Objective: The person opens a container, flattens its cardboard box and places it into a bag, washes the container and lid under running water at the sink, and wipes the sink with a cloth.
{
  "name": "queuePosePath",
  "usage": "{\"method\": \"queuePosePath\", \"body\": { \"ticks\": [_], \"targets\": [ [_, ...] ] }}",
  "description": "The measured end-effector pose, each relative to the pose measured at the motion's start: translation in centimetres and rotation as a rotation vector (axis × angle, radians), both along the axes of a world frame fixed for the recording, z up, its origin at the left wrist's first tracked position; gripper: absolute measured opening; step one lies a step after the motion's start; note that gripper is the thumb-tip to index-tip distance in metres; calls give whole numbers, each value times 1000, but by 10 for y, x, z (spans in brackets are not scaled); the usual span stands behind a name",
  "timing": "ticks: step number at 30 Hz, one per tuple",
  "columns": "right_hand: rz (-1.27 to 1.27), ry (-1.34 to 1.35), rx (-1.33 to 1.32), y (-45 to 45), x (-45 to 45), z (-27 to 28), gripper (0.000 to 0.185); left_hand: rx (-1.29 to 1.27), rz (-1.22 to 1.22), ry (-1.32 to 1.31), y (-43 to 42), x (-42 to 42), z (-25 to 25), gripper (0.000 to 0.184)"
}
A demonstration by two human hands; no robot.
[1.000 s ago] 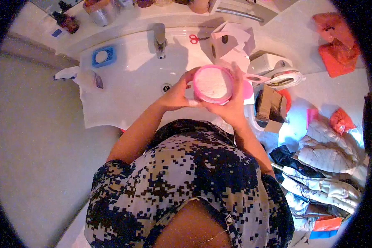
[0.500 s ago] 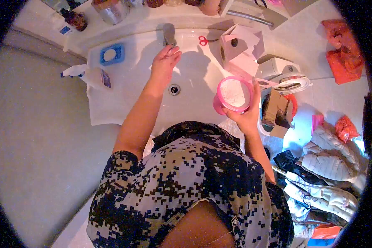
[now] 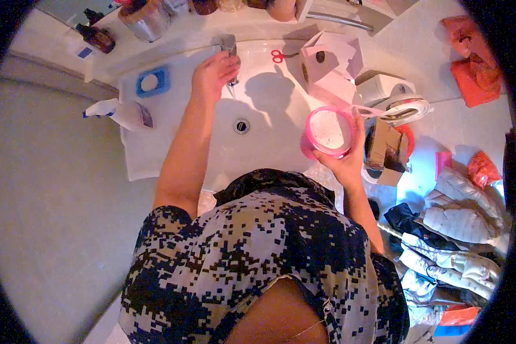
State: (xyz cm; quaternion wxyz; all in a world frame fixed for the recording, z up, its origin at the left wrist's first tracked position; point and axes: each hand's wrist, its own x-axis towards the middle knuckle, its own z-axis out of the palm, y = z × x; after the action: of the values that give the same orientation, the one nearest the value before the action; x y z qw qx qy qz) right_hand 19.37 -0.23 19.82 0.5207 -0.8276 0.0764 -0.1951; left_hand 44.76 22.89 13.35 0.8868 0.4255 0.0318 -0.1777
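My right hand (image 3: 347,163) holds a pink tub (image 3: 329,132) of white powder by its side, over the right part of the white sink (image 3: 172,143). At the faucet (image 3: 229,43), my left hand (image 3: 215,74) is up against the faucet's left side, its fingers curled and partly smeared. Whether those fingers grip the faucet is hard to make out. Below the spout lies the round drain (image 3: 242,126).
A blue soap dish (image 3: 153,82) and a spray bottle (image 3: 123,113) lie at the sink's left. Red scissors (image 3: 278,56) and an open white box (image 3: 329,63) are at the back right. Clothes (image 3: 458,223) are piled at the far right.
My left hand has let go of the tub and moved left and up to the faucet. My right hand has carried the tub a little to the right. The view has shifted slightly.
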Motion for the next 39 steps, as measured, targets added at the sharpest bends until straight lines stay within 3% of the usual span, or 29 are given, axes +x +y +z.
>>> {"method": "queuePosePath", "body": {
  "ticks": [2,6,11,14,17,20,23,26,29,31,33,35,38,39],
  "targets": [
    [-17,-3,38,3,0,2,116,180,184,-27,8,-13,-44,25],
    [-13,20,140,7,-3,5,114,301,92,-7,4,-27,-119,23],
    [-8,-11,25,3,-2,6,113,448,2,-34,-19,-9,-123,26],
    [-35,-16,28,3,-4,6,114,730,-8,-16,-25,2,-117,23],
    [-56,5,54,1,-9,3,113,905,-8,-209,-25,6,-120,21],
    [-65,18,65,2,-10,4,113,965,101,-398,-21,18,-159,20],
    [-65,39,121,6,-7,9,113,717,18,-326,-17,18,-158,18],
    [-54,35,161,8,-1,8,113,979,79,-284,-25,18,-158,13],
    [-47,28,53,8,11,1,114,1153,-98,-337,-11,5,-124,22],
    [-35,-4,-1,9,19,-3,115,1150,112,-520,-9,4,-131,25],
    [2,-56,-72,11,29,1,116,1113,88,-491,-8,3,-132,25],
    [42,-109,-72,10,36,2,117,1044,-160,-255,-6,-5,-91,20],
    [92,-157,3,12,44,-1,118,1344,-296,-204,-11,-9,-52,10],
    [96,-156,5,12,45,-1,118,1309,-180,-318,-9,-6,-67,14]
  ]
}}
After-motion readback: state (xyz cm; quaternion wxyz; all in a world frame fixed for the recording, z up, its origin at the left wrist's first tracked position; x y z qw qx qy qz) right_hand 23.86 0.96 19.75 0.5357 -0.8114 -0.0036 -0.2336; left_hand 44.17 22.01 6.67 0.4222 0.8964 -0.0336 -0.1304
